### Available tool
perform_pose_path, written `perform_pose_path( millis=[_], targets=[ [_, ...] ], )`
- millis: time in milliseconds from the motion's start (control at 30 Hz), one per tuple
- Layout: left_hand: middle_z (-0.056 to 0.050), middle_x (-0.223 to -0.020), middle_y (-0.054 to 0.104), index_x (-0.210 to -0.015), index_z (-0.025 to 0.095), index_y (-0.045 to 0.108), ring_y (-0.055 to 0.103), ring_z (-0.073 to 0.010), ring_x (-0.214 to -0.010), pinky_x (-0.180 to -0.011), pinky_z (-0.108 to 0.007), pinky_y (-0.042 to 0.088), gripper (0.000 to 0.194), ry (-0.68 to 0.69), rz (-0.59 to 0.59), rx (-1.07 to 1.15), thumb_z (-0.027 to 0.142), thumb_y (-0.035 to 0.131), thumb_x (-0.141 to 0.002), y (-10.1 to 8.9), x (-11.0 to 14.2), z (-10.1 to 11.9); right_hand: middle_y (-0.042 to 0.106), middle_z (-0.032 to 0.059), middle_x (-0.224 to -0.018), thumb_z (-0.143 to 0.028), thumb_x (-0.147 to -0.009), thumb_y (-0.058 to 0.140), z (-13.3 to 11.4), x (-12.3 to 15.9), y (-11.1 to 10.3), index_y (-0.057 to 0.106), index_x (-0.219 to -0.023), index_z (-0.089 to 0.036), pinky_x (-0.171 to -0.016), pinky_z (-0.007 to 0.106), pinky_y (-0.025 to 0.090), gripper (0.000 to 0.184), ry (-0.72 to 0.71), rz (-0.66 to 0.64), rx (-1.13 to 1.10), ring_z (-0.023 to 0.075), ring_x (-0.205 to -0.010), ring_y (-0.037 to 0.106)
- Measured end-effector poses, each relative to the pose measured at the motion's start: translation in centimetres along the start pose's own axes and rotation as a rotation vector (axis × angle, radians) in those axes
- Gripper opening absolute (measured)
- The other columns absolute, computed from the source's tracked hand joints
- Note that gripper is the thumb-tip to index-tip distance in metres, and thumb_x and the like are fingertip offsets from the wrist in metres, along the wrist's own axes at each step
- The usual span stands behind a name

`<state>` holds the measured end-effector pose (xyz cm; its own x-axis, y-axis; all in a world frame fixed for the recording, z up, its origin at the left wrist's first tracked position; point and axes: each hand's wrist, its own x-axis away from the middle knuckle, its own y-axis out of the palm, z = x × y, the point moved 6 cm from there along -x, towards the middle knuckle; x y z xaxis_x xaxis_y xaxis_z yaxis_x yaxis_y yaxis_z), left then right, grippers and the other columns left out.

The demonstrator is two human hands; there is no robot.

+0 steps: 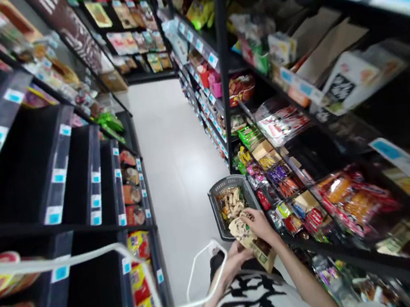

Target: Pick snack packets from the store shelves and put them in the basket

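Both hands hold one tan printed snack bag (260,252) in front of my body. My right hand (257,221) is closed on its upper edge, thumb and fingers pinching it. My left hand (238,256) grips the bag from the left side, its fingertips partly hidden behind it. Just beyond the bag, a dark grey shopping basket (220,230) rests on the floor against the right shelf. Inside lie many small tan packets (231,202), with some green and orange among them; what they are is too small to tell.
A pale floor aisle (164,139) runs ahead between tall black shelves. Divided trays of small colourful snacks (281,173) line the right side. On the left stand shelves with price tags (58,175) and red-yellow packs (142,275). A white cable (193,305) loops across the lower left.
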<state>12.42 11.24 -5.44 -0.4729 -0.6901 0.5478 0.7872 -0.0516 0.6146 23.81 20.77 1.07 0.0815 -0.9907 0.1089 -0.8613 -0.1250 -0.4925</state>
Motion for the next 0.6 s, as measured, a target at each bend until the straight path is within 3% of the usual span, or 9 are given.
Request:
perform_pose_path(
  millis=[100, 200, 300, 400, 533, 600],
  targets=[
    [-0.014, -0.108, 0.075, -0.114, 0.015, 0.066, 0.069, -0.0306, -0.105, -0.093, -0.043, 0.054, 0.062, 0.097, 0.063, -0.110, 0.030, 0.089, -0.060, 3.0, 1.1, 2.1, 0.077, 0.0053, -0.100, -0.032, -0.093, 0.059, -3.9, 2.1, -3.3, 0.075, -0.105, -0.025, -0.085, 0.033, 0.051, 0.021, -0.065, 0.111, 0.020, 0.0229, -0.094, 0.070],
    [-0.013, -0.103, 0.077, -0.108, 0.013, 0.068, 0.070, -0.0318, -0.104, -0.091, -0.042, 0.055, 0.064, 0.155, 0.126, -0.209, 0.032, 0.093, -0.052, 4.6, 1.4, 2.4, 0.076, 0.0057, -0.102, -0.031, -0.094, 0.057, -5.4, 4.3, -5.4, 0.074, -0.106, -0.024, -0.087, 0.033, 0.051, 0.021, -0.084, 0.187, 0.021, 0.0224, -0.096, 0.070],
    [-0.014, -0.097, 0.078, -0.100, 0.013, 0.071, 0.072, -0.0349, -0.100, -0.088, -0.043, 0.057, 0.064, 0.140, 0.139, -0.253, 0.037, 0.096, -0.046, 5.3, 1.3, 1.3, 0.076, 0.0049, -0.106, -0.032, -0.093, 0.059, -5.0, 6.5, -7.2, 0.072, -0.109, -0.025, -0.090, 0.033, 0.051, 0.022, -0.065, 0.260, -0.051, 0.0217, -0.099, 0.069],
    [-0.015, -0.103, 0.078, -0.103, 0.015, 0.071, 0.072, -0.0363, -0.102, -0.087, -0.046, 0.058, 0.064, 0.121, 0.132, -0.193, 0.046, 0.092, -0.052, 5.8, 1.6, 0.2, 0.074, 0.0056, -0.108, -0.036, -0.090, 0.063, -3.6, 8.6, -9.2, 0.069, -0.116, -0.024, -0.086, 0.033, 0.053, 0.030, 0.007, 0.311, -0.116, 0.0212, -0.094, 0.070],
    [-0.014, -0.117, 0.074, -0.113, 0.019, 0.067, 0.070, -0.0330, -0.110, -0.094, -0.048, 0.056, 0.057, 0.174, 0.163, -0.032, 0.038, 0.088, -0.064, 6.7, 2.0, 0.0, 0.073, 0.0056, -0.108, -0.040, -0.085, 0.069, -2.2, 11.9, -11.0, 0.069, -0.114, -0.022, -0.085, 0.033, 0.053, 0.034, 0.070, 0.210, -0.157, 0.0211, -0.094, 0.069],
    [-0.012, -0.117, 0.074, -0.117, 0.020, 0.064, 0.068, -0.0303, -0.114, -0.101, -0.046, 0.052, 0.057, 0.221, 0.200, -0.041, 0.033, 0.087, -0.066, 7.2, 1.9, 0.3, 0.074, 0.0046, -0.107, -0.036, -0.075, 0.079, -1.6, 13.6, -11.3, 0.070, -0.112, -0.022, -0.087, 0.033, 0.052, 0.040, 0.088, 0.145, -0.168, 0.0227, -0.099, 0.068]
  ],
)
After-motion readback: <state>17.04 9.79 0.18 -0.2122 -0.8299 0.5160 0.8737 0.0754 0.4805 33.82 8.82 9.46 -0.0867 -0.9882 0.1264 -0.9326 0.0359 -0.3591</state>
